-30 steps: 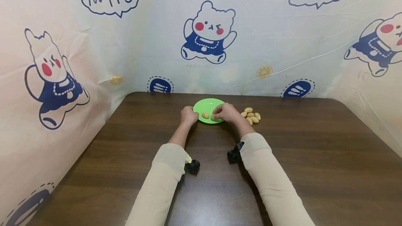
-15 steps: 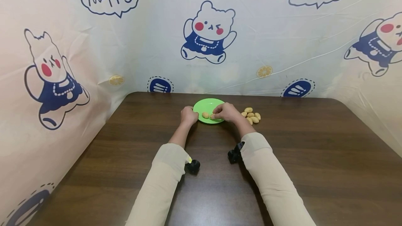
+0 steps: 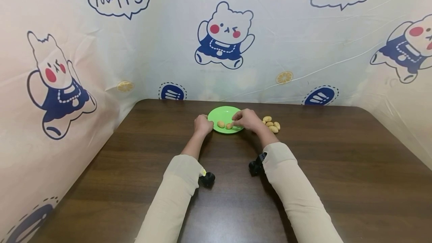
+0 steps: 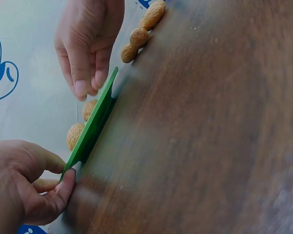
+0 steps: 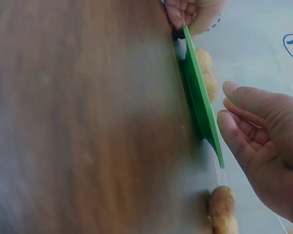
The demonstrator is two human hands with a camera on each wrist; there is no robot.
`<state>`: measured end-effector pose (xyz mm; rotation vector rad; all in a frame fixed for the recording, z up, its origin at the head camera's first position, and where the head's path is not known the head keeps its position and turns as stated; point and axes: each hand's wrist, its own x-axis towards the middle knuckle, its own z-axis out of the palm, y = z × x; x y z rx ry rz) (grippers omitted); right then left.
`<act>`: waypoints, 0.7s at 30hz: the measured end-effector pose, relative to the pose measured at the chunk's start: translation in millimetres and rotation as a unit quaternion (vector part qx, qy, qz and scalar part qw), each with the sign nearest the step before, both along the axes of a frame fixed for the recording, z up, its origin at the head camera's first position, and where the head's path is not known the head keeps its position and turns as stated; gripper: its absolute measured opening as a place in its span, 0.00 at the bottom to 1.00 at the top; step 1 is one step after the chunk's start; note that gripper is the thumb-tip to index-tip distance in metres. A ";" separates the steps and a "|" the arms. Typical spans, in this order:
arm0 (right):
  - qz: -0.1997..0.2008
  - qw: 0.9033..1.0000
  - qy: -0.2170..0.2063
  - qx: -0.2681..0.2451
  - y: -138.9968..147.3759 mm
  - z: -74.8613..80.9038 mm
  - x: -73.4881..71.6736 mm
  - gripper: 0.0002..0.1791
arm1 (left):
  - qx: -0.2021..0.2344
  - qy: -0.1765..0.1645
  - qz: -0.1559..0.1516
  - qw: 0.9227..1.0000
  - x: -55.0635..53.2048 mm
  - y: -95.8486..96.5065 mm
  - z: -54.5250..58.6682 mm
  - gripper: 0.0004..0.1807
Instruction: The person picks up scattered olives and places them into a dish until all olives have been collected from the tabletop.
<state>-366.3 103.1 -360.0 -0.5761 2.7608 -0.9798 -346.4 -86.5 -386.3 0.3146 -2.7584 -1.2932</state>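
Note:
A green plate (image 3: 221, 113) lies at the far side of the table with two unshelled peanuts on it. One peanut (image 3: 221, 124) sits nearer the left hand, the other peanut (image 3: 229, 126) just right of it. My left hand (image 3: 203, 125) pinches the plate's left rim between thumb and fingers, plain in the left wrist view. Over the right part of the plate hovers my right hand (image 3: 247, 119). Its fingers (image 5: 234, 134) are loosely bent, hold nothing and are apart from the peanuts in the right wrist view.
Several more peanuts (image 3: 273, 129) lie in a loose group on the table (image 3: 337, 168), right of the plate and partly behind the right forearm. A printed curtain (image 3: 168, 29) stands behind the table's far edge.
My right hand has let go of the second peanut, which now rests on the plate, and has drawn back slightly to the right. The left hand keeps its place on the rim.

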 end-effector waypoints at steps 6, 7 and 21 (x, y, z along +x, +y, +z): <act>-0.030 0.999 0.020 -0.012 15.9 6.8 -2.2 0.18 | 0.001 -0.001 -0.001 1.000 -0.5 0.2 -1.3 0.21; -0.038 0.999 0.025 -0.013 19.2 7.9 -2.8 0.18 | 0.000 0.000 -0.001 1.000 -0.4 0.1 -1.2 0.21; -0.146 0.987 0.058 -0.033 64.9 7.8 -8.3 0.19 | -0.002 0.005 -0.002 1.000 -0.8 -0.1 -0.8 0.20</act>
